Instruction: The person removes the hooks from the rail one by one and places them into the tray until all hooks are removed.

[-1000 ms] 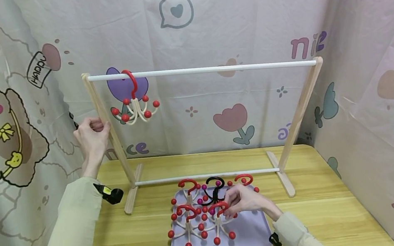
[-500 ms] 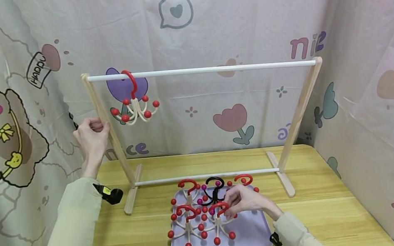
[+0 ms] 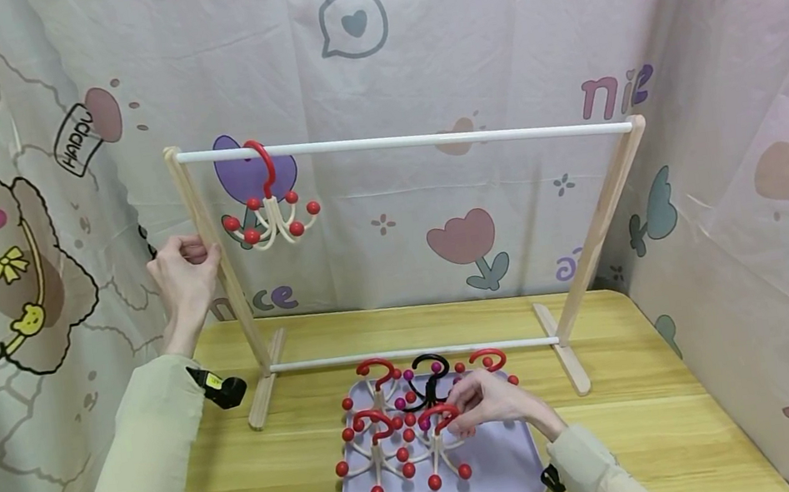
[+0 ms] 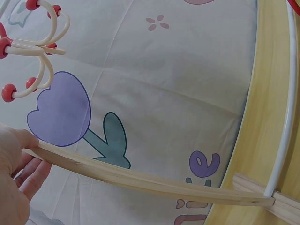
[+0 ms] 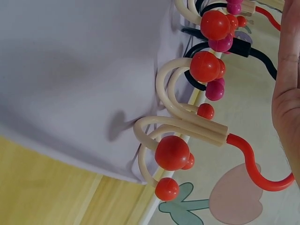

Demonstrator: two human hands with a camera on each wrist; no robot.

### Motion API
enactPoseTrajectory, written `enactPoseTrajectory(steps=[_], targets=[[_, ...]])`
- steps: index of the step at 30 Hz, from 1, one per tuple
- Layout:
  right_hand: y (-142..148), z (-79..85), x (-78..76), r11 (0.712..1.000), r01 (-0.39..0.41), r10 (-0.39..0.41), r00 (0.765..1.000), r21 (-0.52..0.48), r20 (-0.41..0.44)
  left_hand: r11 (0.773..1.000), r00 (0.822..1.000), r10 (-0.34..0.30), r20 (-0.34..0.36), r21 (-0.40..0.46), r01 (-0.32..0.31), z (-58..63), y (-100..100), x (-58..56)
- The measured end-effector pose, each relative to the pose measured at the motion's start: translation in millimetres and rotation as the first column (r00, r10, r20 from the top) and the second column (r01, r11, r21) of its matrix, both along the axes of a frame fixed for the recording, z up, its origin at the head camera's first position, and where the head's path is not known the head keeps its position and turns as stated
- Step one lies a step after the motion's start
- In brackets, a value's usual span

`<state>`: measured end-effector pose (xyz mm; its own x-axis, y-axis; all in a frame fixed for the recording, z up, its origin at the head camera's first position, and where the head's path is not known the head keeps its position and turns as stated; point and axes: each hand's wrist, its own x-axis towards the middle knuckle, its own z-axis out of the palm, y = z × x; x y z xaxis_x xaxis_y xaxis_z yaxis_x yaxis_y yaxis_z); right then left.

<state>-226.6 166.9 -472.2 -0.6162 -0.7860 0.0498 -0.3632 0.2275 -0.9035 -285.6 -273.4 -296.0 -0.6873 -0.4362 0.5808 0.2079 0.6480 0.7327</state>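
My left hand (image 3: 187,275) grips the left wooden post (image 3: 239,301) of a hanging rack, thumb and fingers at its edges. From the rack's white top bar (image 3: 380,142) hangs a claw-shaped hanger (image 3: 273,217) with a red hook, cream arms and red ball tips. Low over the lilac tray (image 3: 501,466), my right hand (image 3: 492,400) pinches the red hook of the front right hanger (image 3: 436,446), whose arms still stand on the tray. In the right wrist view that hook (image 5: 253,173) runs up to the hand's edge; the fingertips are out of frame.
Several similar hangers share the tray: a front left red-hooked one (image 3: 376,454), a black one (image 3: 430,392) with magenta balls, and others behind. The rack's right foot (image 3: 564,352) and lower bar (image 3: 410,353) stand just beyond the tray. A patterned curtain (image 3: 370,73) closes off the back.
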Motion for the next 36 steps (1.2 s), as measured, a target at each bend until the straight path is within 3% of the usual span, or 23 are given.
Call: enactPoseTrajectory(steps=[16,36], targets=[[0,5.8,2.7,0.998,0.065,-0.066,0.998,0.003,0.024,1.0,1.0,0.009,-0.006,-0.013,-0.009,0.4,1,0.5],[-4,19.5,-1.2,0.988,0.151,-0.152,0.985,-0.02,-0.086,1.0,1.0,0.02,-0.01,-0.019,-0.02,-0.9,1,-0.2]])
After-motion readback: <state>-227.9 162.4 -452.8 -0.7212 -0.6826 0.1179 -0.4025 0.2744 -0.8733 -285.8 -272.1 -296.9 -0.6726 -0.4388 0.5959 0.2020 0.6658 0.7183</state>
